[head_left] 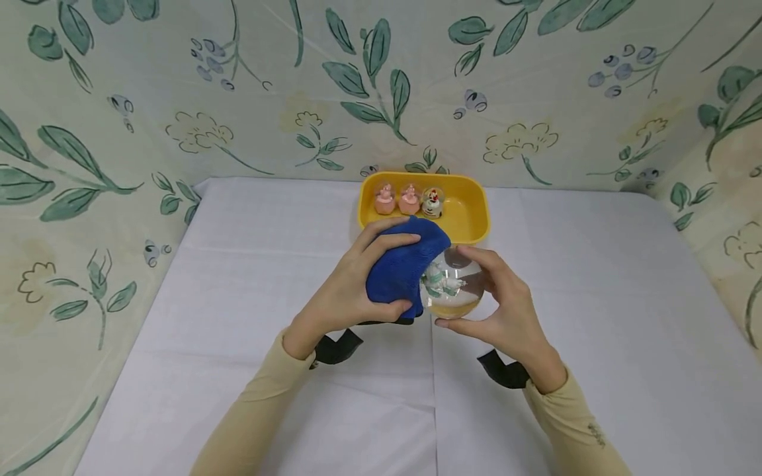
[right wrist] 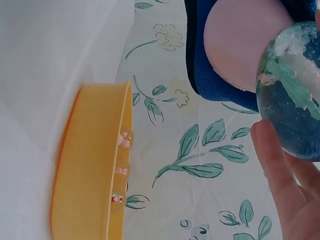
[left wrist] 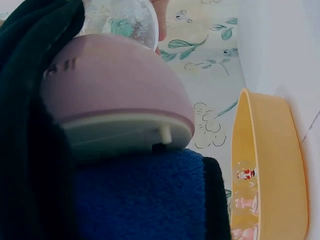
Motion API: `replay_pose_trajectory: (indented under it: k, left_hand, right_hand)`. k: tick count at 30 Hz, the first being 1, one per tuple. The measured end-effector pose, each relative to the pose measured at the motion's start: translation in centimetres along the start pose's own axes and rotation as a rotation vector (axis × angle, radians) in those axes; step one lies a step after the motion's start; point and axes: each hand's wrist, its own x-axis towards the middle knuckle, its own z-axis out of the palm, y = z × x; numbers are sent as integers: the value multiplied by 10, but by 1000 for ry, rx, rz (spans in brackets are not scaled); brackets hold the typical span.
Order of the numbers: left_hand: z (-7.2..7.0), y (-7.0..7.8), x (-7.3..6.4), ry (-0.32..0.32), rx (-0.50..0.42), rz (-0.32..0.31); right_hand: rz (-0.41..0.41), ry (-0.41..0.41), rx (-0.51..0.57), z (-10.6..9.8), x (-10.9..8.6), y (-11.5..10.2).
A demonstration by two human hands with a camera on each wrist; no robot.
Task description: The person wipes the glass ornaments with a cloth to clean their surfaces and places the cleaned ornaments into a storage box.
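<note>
In the head view, my left hand (head_left: 345,287) grips a blue cloth (head_left: 397,271) with dark edging, thumb and fingers spread around it. The cloth is wrapped about the base of a snow globe (head_left: 457,291), tilted on its side. In the left wrist view, the pink base (left wrist: 117,75) shows its pale underside against the cloth. My right hand (head_left: 508,307) holds the clear ball between thumb and fingers. A green and white figure (right wrist: 290,82) sits inside the liquid.
Just beyond the hands stands a yellow tray (head_left: 481,221) on the white-covered table (head_left: 262,264). Two small pink globes (head_left: 409,200) and one with a red and white figure (head_left: 432,203) stand in its left part. A leaf-patterned cloth (head_left: 286,99) hangs behind.
</note>
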Motion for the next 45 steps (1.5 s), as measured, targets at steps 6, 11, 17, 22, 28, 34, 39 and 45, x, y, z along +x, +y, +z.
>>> replay_pose_trajectory:
  k: [6,11,17,22,28,34,39,45]
  left_hand:
    - [3,6,-1,-10,95,-3]
    - [7,7,-1,-7,170,23]
    - [8,2,-1,11,147,25]
    - [0,-3,-1,23,55,-11]
    - [-4,-3,-1,1,12,-11]
    - [-1,0,-1,-18,51,4]
    - [4,3,0,-16,109,4]
    - [11,5,0,-7,200,25]
  right_hand:
    - [83,109,157,10,-3,1]
    - [316,175,308,17,-3,-5]
    - [463,99,341,15,-2,-10]
    - [300,-15,231,9,-2,-7]
    - [55,-5,-39,4,-1,-1]
    - [-17,27,32,5,-2,4]
    - [71,120,137,10,-4,5]
    - [359,224,267,17,-4,-2]
